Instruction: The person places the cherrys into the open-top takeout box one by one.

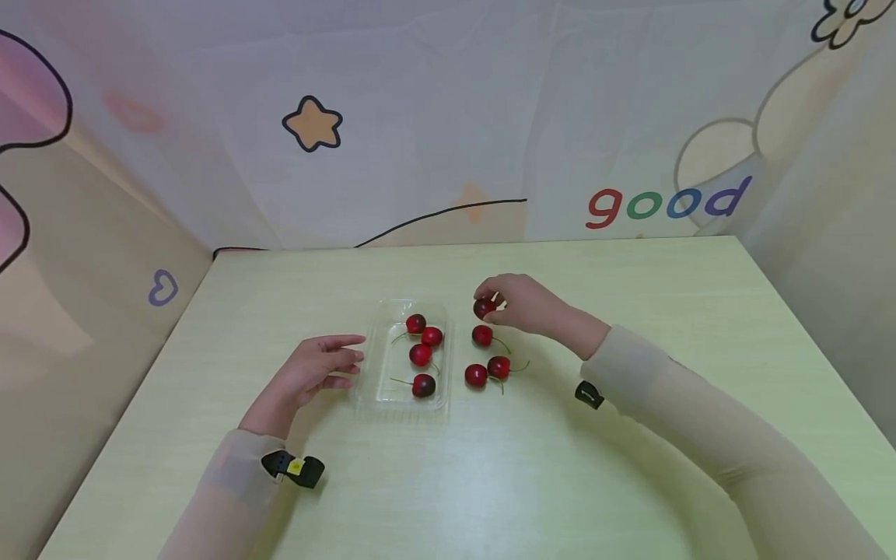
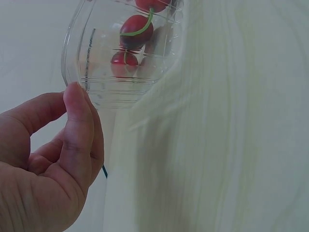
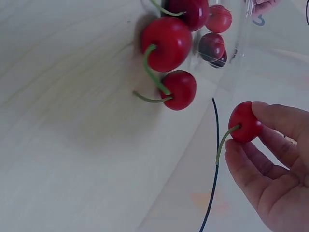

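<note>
A dark red cherry with a green stem is pinched between the thumb and fingertips of my right hand. It shows beyond a row of three cherries with stems, lying on the table right of a clear plastic container. Several red cherries lie inside the container, along its right half. My left hand is at the container's left rim, its fingers extended and holding nothing. In the left wrist view its fingertips are right at the clear rim.
The pale wood-grain table reaches back to a printed cloth with a star and the word "good". Cloth also hangs along the left and right sides. A dark band is worn on the left wrist, another on the right.
</note>
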The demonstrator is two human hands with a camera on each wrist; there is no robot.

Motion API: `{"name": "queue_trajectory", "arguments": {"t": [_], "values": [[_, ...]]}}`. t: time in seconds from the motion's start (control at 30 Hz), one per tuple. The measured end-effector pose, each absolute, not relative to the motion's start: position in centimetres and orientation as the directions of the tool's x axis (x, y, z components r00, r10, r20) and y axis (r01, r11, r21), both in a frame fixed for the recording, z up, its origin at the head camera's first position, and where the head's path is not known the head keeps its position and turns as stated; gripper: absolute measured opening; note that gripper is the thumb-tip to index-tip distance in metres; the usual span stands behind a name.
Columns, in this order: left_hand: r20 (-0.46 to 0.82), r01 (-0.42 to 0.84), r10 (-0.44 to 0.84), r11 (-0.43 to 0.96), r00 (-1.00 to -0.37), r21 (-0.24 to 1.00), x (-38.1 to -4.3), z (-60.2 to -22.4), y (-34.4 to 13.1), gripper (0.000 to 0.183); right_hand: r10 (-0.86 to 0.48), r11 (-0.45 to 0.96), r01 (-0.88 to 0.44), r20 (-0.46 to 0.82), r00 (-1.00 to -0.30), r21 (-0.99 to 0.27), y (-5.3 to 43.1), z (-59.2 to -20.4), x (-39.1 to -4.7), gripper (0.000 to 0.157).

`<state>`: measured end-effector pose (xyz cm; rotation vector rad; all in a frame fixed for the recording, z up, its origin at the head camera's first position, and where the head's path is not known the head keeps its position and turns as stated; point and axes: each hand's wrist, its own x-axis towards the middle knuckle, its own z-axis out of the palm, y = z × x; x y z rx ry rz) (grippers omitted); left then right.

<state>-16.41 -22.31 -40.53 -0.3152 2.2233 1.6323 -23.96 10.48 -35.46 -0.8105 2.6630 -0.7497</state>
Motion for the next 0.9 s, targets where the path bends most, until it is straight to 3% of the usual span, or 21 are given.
{"name": "queue_trajectory", "arguments": {"t": [0.9], "values": [[-0.421,-0.391,0.04,0.3,-0.906,0.87,-16.6,-40.7,-22.4,0.047,-0.685,0.678,-0.557,-0.136,-0.716,-0.48,2.8,-34.2,-24.8,0.036]]}}
